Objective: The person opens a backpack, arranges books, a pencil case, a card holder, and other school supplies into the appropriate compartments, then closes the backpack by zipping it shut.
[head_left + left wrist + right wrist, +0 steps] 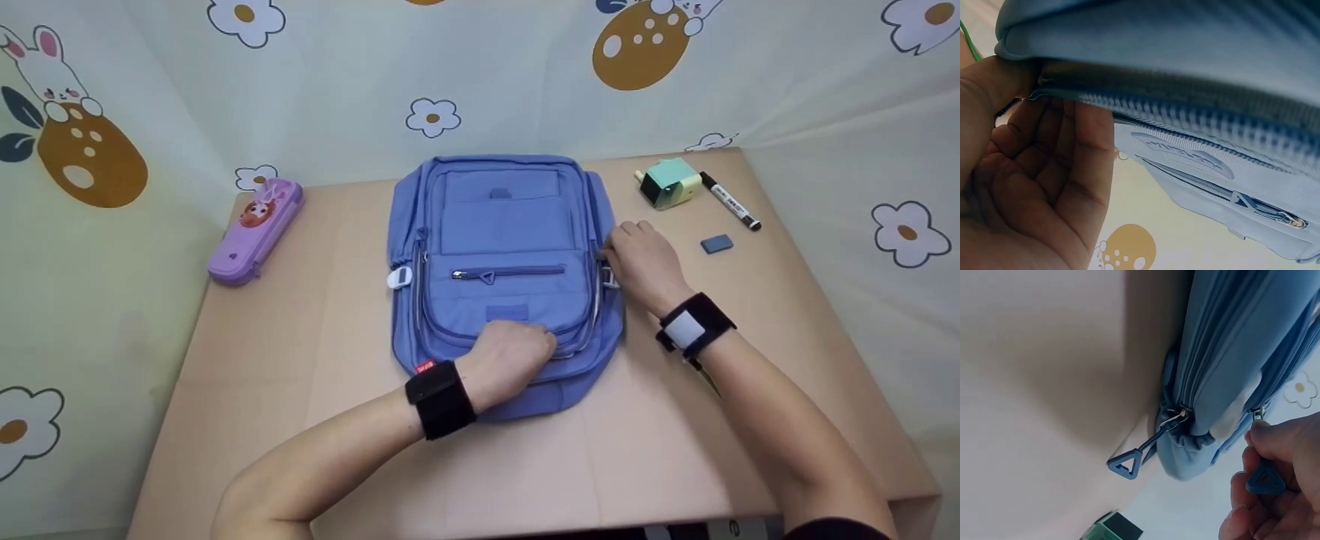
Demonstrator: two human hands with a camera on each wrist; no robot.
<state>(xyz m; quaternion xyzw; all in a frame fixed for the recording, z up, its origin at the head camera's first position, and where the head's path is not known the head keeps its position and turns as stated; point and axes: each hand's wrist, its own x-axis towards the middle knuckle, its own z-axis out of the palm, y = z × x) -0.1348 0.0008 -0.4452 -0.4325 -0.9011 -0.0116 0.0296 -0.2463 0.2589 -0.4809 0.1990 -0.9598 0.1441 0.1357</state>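
A blue backpack [506,225] lies front side up on the table. My right hand [645,262] is at its right side, where thumb and fingers pinch a zipper pull [1265,479] with a triangular end. Another zipper pull [1126,462] hangs loose from a second zipper on the same side. At the lower front, my left hand [510,360] grips the fabric edge beside the zipper teeth [1202,124], thumb against curled fingers. That zipper's two tooth rows are apart there. A short zipped pocket [517,272] crosses the backpack's front.
A purple pencil case [251,240] lies at the table's left edge. To the right are a green and yellow pencil sharpener [670,184], a black-and-white marker [730,201] and a small blue eraser [717,244]. A patterned curtain [495,67] stands behind the table.
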